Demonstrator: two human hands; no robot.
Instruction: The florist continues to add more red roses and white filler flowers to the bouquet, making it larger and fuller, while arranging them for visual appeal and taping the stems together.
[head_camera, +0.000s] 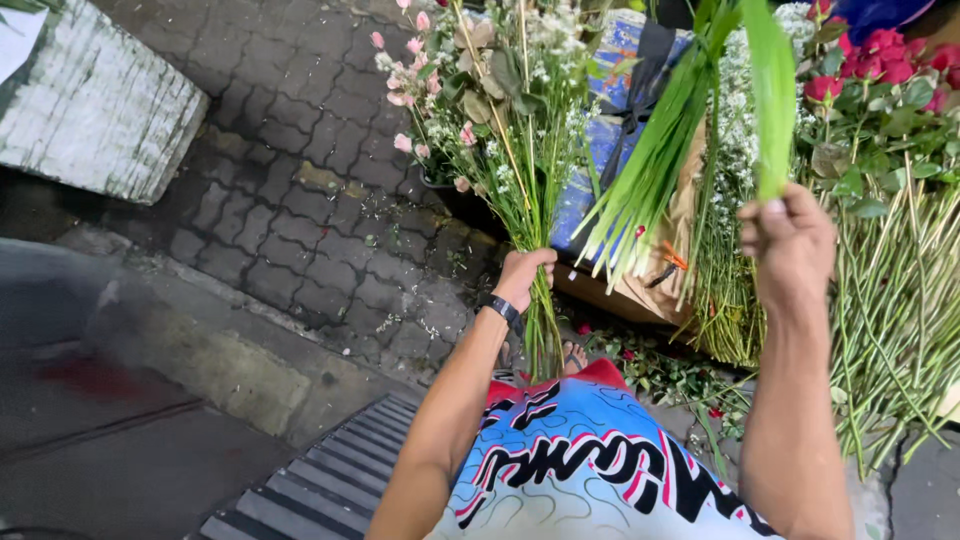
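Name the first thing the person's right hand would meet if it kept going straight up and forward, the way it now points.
Probably the bunch of long green leaves leaning just beyond the right hand, which already grips one broad green leaf; depth is unclear.

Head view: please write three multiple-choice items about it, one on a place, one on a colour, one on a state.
1. Where is the paved ground?
A. left of the bouquet
B. right of the roses
C. above the leaf

2. What colour is the wrist strap?
A. white
B. black
C. yellow

3. How is the right hand?
A. flat open
B. closed on the leaf
C. resting on stems

Answers:
1 A: the paved ground lies left of the bouquet.
2 B: the wrist strap on the left hand is black.
3 B: the right hand grips the leaf.
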